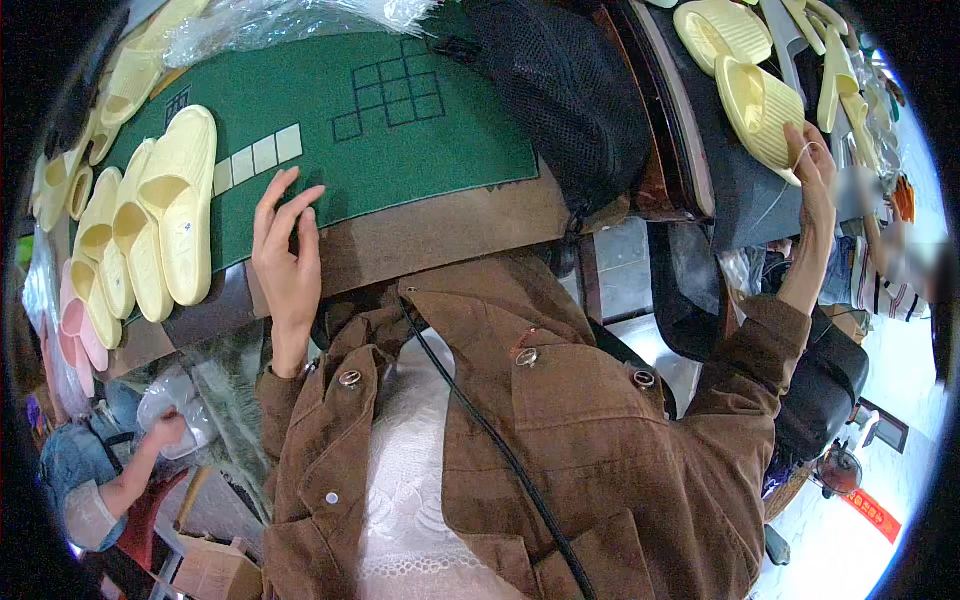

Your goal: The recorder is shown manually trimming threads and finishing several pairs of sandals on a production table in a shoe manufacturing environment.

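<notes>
My left hand (287, 245) is raised over the front edge of a green mat (440, 170), fingers apart and holding nothing. Nearest to it on the left stand several pale yellow slide slippers (180, 210) in a row, with pink slippers (80, 320) beyond them. Far out to the right, my right hand (818, 175) closes its fingers at the side of a pale yellow slipper (755, 105) with a ribbed strap. A thin pale strand (775, 205) curves from those fingers and hangs below. Another yellow slipper (715, 30) lies just behind.
Clear plastic wrapping (290, 25) lies along the mat's far edge. A black mesh bag (565, 100) fills the space right of the mat, beside a dark wooden edge (665, 120). A black cable (490, 440) runs down my jacket. Other people's arms (135, 475) show at the lower left and far right.
</notes>
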Motion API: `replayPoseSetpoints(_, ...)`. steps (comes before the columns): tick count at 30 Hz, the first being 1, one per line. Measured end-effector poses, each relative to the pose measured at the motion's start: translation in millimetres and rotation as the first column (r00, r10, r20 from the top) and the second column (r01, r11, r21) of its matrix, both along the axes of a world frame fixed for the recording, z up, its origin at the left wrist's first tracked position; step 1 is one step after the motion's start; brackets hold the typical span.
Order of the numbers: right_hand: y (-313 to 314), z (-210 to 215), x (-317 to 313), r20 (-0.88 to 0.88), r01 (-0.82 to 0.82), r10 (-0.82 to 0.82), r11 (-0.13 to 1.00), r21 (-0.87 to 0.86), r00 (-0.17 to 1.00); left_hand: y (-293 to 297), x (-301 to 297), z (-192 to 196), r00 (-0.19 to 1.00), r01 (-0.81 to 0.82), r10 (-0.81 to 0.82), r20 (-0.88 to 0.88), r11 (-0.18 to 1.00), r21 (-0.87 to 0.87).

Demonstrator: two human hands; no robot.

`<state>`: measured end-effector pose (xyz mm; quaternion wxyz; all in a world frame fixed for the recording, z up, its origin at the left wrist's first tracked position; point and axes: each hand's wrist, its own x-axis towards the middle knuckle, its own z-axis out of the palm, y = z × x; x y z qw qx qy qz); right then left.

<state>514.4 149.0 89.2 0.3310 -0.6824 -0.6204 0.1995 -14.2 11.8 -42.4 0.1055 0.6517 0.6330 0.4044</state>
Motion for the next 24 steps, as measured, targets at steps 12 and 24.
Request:
replayPoseSetpoints(12,2,0,2,-0.277,-0.2,0.154,0.968,-0.148,0.949,1,4,0,0.999,0.013,-0.01,0.051,0.999,-0.052)
replayPoseSetpoints(24,58,-14,10,-0.128,-0.161,0.171,0.983,0.087,0.977,-1,5,-2,0.997,0.013,-0.012,0.071,1.0,-0.023)
